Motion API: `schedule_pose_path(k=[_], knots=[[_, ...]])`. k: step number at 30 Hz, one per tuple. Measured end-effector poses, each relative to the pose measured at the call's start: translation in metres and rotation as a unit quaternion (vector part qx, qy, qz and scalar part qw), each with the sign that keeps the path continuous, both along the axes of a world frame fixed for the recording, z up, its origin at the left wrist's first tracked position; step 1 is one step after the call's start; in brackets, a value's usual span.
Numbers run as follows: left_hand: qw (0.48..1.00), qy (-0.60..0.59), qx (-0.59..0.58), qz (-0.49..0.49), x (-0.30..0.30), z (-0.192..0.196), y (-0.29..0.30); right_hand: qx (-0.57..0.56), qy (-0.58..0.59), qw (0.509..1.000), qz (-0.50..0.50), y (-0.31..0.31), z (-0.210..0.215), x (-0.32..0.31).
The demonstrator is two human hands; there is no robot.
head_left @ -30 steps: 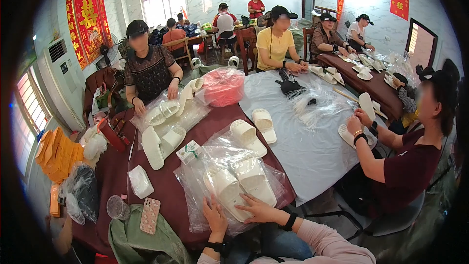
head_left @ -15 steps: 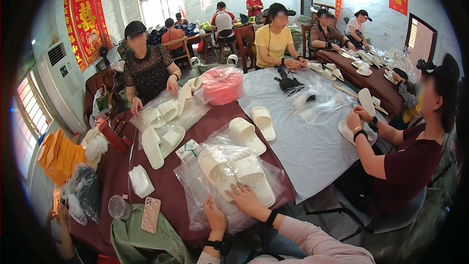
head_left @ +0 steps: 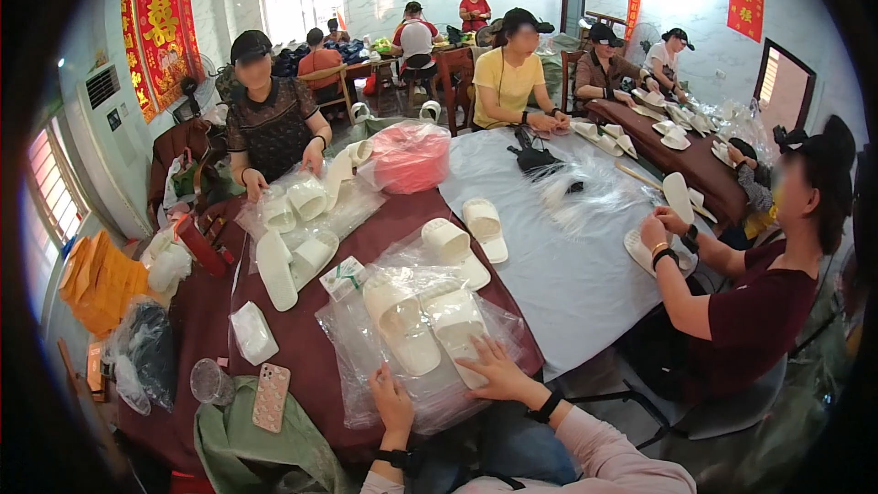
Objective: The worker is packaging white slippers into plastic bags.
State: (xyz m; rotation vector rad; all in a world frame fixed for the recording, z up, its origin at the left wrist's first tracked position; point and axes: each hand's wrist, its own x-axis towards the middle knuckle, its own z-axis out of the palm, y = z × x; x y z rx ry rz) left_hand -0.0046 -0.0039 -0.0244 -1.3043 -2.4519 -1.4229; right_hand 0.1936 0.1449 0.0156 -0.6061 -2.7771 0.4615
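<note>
Two white slide slippers lie side by side on clear plastic bags in front of me, the left slipper and the right slipper. Clear film shines over and around them; how far each is inside a bag I cannot make out. At the bags' near edge, my left hand pinches the plastic between thumb and fingers. My right hand rests with spread fingers on the near end of the right slipper. Just beyond lie two more slippers, one partly under film, and a small white-and-green card.
A phone and clear cup sit by a green cloth. A white packet lies nearby. Across the table a person handles bagged slippers; another person works at right. A red bundle stands between.
My right hand has moved right, from between the two slippers onto the right slipper's near end. My left hand stays at the bag's edge. The whole view has shifted slightly.
</note>
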Motion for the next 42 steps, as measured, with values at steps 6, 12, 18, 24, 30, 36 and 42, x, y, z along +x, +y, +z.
schedule_pose_path(k=[6, 12, 18, 24, 30, 36, 42], knots=[[0.999, 0.031, -0.019, -0.017, 0.003, 0.008, 0.000, -0.088, 0.014, 0.996, 0.027, 0.023, -0.012, 0.018], [1.000, 0.016, -0.010, -0.016, 0.002, 0.001, 0.002, -0.070, 0.018, 0.997, -0.013, 0.029, -0.013, 0.015], [1.000, 0.002, -0.015, -0.027, 0.002, 0.003, 0.001, 0.136, 0.074, 0.979, -0.132, 0.009, -0.027, -0.017], [0.999, 0.027, -0.017, -0.031, 0.003, 0.001, 0.004, 0.130, 0.042, 0.960, -0.243, 0.003, -0.027, -0.042], [0.999, 0.019, -0.009, -0.037, 0.001, 0.005, 0.000, 0.143, 0.031, 0.968, -0.202, 0.000, -0.025, -0.059], [0.999, 0.036, -0.001, -0.039, 0.002, 0.005, 0.001, 0.146, 0.075, 0.972, -0.165, 0.003, -0.036, -0.067], [0.999, 0.033, 0.001, -0.041, 0.005, 0.006, 0.001, 0.139, 0.146, 0.970, -0.137, 0.005, -0.041, -0.071]])
